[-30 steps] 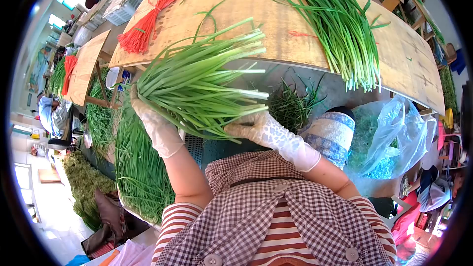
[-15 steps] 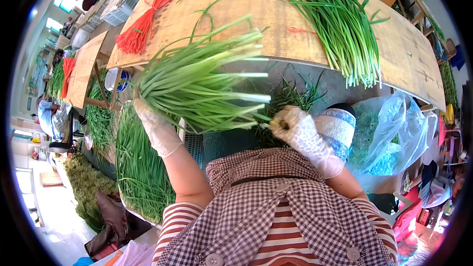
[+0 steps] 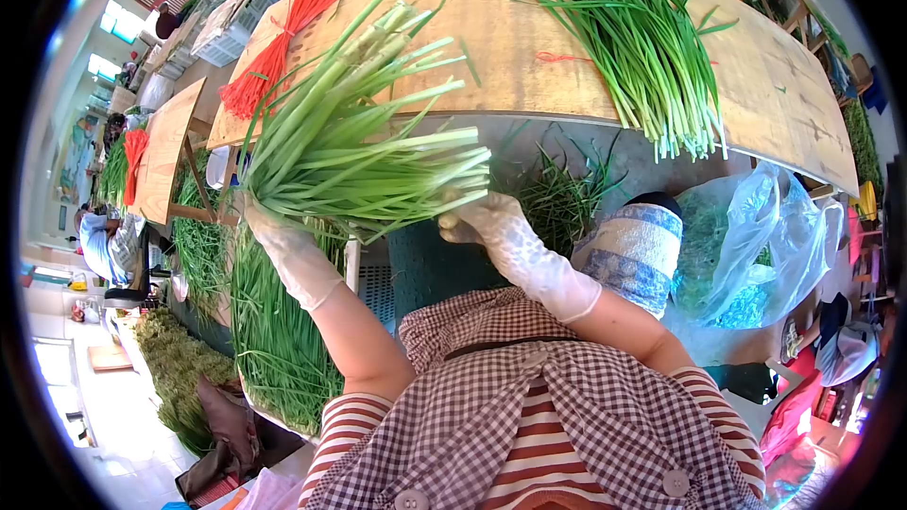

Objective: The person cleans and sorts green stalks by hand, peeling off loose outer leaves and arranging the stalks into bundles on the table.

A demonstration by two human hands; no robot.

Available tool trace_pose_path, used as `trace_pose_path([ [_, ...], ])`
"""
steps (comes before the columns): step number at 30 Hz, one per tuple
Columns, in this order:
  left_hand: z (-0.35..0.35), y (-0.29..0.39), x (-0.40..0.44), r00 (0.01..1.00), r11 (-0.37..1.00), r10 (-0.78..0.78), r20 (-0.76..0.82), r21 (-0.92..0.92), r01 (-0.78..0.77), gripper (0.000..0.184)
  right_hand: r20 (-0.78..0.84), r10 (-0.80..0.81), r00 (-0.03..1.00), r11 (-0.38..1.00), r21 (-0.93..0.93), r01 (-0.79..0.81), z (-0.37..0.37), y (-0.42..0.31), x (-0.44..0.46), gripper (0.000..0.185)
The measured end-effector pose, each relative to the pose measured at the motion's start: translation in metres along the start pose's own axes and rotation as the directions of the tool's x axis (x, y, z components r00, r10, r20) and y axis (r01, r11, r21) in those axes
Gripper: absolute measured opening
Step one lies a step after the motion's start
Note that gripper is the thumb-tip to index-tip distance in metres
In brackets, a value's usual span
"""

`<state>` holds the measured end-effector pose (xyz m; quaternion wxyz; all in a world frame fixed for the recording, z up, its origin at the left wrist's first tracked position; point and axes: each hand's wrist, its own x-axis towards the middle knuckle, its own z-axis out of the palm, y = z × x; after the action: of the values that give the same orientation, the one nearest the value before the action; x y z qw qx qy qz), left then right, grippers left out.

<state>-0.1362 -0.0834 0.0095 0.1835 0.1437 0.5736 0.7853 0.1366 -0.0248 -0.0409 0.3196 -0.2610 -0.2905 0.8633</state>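
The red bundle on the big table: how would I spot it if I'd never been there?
Find the long wooden table across the top of the view. Near its left end, beyond the held green bunch, lies a fan of thin red strands, gathered towards its upper end. A similar red bundle lies on the smaller table further left; yours is on the long one.
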Motion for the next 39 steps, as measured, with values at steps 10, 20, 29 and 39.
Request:
trace_pose_path([
  [10, 0.004, -0.004, -0.009, 0.994, 0.995, 0.054, 0.091, -0.092, -0.046, 0.040, 0.176, -0.395, 0.902, 0.838, -0.332, 0.432, 0.002, 0.022, 0.019, 0.035],
  [20, 0.002, 0.012, -0.025, 0.994, 0.996, 0.088, 0.059, -0.034, -0.086, 0.043, 0.019, -0.123, 0.992, 0.909, -0.398, 0.121, -0.048, -0.051, -0.043, 0.022],
  [29, -0.028, -0.001, 0.022, 0.989, 0.992, 0.115, -0.095, -0.035, -0.118, 0.039, 0.032, -0.175, 0.984, 0.685, -0.714, 0.145, -0.106, -0.017, -0.022, 0.042],
  [39, 0.044, 0.017, -0.016, 0.998, 0.991, -0.021, -0.066, -0.132, 0.012, 0.040, 0.489, -0.173, 0.855, 0.690, -0.560, 0.460, 0.028, 0.027, 0.047, 0.068],
])
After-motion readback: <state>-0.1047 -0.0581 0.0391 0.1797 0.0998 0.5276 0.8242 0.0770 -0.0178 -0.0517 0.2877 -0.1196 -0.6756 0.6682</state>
